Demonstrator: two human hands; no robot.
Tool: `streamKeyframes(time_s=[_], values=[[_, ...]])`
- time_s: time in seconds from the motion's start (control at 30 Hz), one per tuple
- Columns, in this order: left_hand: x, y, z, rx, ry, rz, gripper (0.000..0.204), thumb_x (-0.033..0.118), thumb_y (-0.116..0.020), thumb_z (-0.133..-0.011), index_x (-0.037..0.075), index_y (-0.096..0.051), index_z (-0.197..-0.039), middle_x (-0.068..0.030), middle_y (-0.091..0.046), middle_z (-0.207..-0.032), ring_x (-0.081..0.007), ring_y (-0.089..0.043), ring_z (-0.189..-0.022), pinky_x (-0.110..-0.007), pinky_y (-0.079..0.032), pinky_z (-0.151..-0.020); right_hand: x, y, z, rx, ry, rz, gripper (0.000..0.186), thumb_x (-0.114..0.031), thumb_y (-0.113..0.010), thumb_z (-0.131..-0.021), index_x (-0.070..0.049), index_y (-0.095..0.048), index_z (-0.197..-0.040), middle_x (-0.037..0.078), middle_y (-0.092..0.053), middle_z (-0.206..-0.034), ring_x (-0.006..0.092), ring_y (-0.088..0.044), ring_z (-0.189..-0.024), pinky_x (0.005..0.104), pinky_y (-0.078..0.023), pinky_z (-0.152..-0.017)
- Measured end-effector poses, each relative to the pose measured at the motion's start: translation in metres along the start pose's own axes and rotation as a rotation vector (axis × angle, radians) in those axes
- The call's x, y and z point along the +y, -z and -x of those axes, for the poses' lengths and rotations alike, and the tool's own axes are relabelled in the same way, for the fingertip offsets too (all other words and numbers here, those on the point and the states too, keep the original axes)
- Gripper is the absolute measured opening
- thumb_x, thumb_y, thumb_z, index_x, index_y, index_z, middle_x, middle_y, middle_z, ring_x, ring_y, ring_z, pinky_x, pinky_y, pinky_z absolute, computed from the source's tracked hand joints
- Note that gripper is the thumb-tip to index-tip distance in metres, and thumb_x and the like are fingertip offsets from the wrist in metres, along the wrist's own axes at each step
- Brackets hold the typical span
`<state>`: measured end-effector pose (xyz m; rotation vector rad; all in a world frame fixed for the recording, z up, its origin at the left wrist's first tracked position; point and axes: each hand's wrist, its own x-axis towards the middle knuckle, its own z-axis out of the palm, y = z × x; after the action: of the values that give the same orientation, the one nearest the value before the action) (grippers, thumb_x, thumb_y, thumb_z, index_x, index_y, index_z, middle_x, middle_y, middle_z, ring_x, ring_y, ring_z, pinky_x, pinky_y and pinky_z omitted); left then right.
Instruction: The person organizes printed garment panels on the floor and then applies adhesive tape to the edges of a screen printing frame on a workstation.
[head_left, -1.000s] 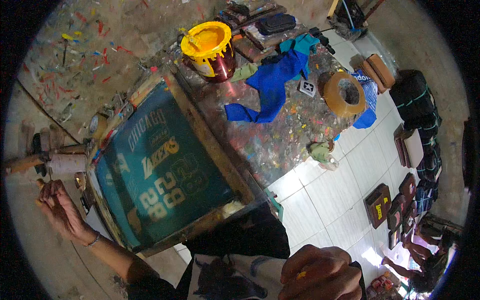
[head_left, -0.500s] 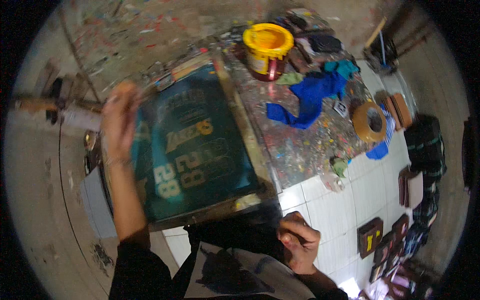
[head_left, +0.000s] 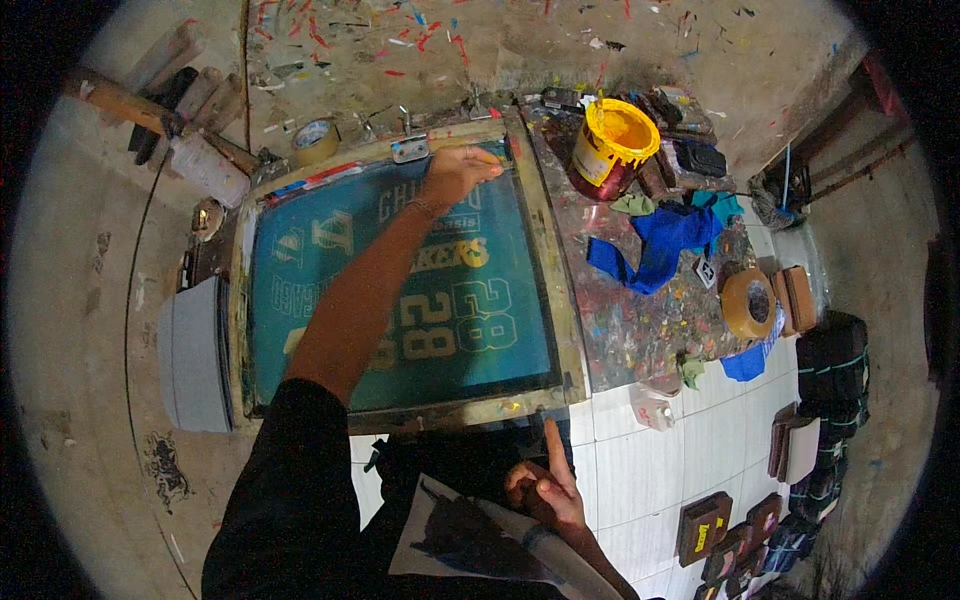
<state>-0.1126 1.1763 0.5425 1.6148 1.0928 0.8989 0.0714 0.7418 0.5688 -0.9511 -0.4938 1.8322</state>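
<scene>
A screen-printing frame (head_left: 565,340) with blue-green mesh and pale stencilled designs fills the middle, hinged clamps (head_left: 408,148) at its far edge. My left hand (head_left: 460,172) reaches across to its upper right corner, fingertips pinched together at the wood; what they hold, if anything, I cannot make out. My forearm hides part of the stencils. My right hand (head_left: 540,485) is below the frame's near edge, index finger stretched up toward that edge, the others curled, with nothing visible held.
Right of the frame, a paint-stained table (head_left: 640,340) holds a yellow-rimmed bucket (head_left: 605,155), blue cloths (head_left: 650,240) and tape (head_left: 748,303). Grey boards (head_left: 190,350) lie left. A small bottle (head_left: 655,410) and stacked brown pieces (head_left: 705,530) show lower right, beside dark bundles (head_left: 830,350).
My left hand has moved from beside the frame up and right onto its far corner. My right hand's index finger has straightened. The whole view has turned, so the frame looks more upright.
</scene>
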Motion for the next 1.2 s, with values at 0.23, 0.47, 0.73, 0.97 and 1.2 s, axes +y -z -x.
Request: streamKeyframes(time_s=[0.23, 0.47, 0.73, 0.97, 1.2], values=[[-0.031, -0.016, -0.012, 0.223, -0.264, -0.441, 0.019, 0.018, -0.081, -0.075, 0.005, -0.074, -0.086, -0.0092, -0.072, -0.079, -0.0148, -0.066, -0.065, -0.028, -0.052, -0.060, -0.003, 0.002, -0.013, -0.046, 0.023, 0.004, 0.106, -0.042, -0.070, -0.083, -0.007, 0.000, -0.154, 0.016, -0.062, -0.100, 0.0228, -0.059, -0.089, 0.0315, -0.042, -0.083], [-0.042, -0.028, -0.011, 0.254, -0.052, -0.557, 0.021, 0.036, -0.078, -0.076, 0.016, -0.076, -0.083, -0.0061, -0.072, -0.083, -0.0269, -0.065, -0.080, -0.047, -0.042, -0.089, -0.002, 0.005, -0.015, -0.027, 0.024, -0.014, 0.101, -0.037, -0.068, -0.085, -0.005, 0.000, -0.154, 0.016, -0.062, -0.104, 0.0226, -0.058, -0.088, 0.0319, -0.042, -0.085], [-0.048, -0.032, -0.013, 0.245, -0.070, -0.649, 0.028, 0.040, -0.077, -0.075, 0.018, -0.074, -0.093, -0.0022, -0.070, -0.087, -0.0270, -0.059, -0.094, -0.046, -0.036, -0.088, 0.003, 0.016, -0.016, -0.012, 0.059, 0.056, 0.099, -0.034, -0.066, -0.087, -0.005, 0.001, -0.154, 0.018, -0.061, -0.105, 0.0234, -0.059, -0.088, 0.0332, -0.043, -0.083], [-0.048, -0.036, -0.001, 0.341, -0.237, -0.927, 0.079, 0.054, -0.074, -0.073, 0.006, -0.050, -0.131, -0.0127, -0.051, -0.119, -0.0337, -0.047, -0.111, -0.053, -0.034, -0.091, 0.001, 0.011, -0.017, -0.058, 0.056, -0.035, 0.101, -0.038, -0.066, -0.087, -0.009, 0.005, -0.154, 0.018, -0.063, -0.092, 0.0226, -0.057, -0.076, 0.0316, -0.043, -0.072], [-0.029, -0.056, 0.069, 0.181, -0.356, -1.142, 0.111, 0.071, -0.063, -0.073, -0.008, -0.027, -0.142, -0.0230, -0.030, -0.144, -0.0434, -0.027, -0.134, -0.071, -0.017, -0.103, -0.001, 0.008, -0.019, -0.040, 0.069, -0.039, 0.103, -0.038, -0.067, -0.086, -0.009, 0.005, -0.154, 0.018, -0.064, -0.092, 0.0226, -0.058, -0.078, 0.0317, -0.044, -0.073]])
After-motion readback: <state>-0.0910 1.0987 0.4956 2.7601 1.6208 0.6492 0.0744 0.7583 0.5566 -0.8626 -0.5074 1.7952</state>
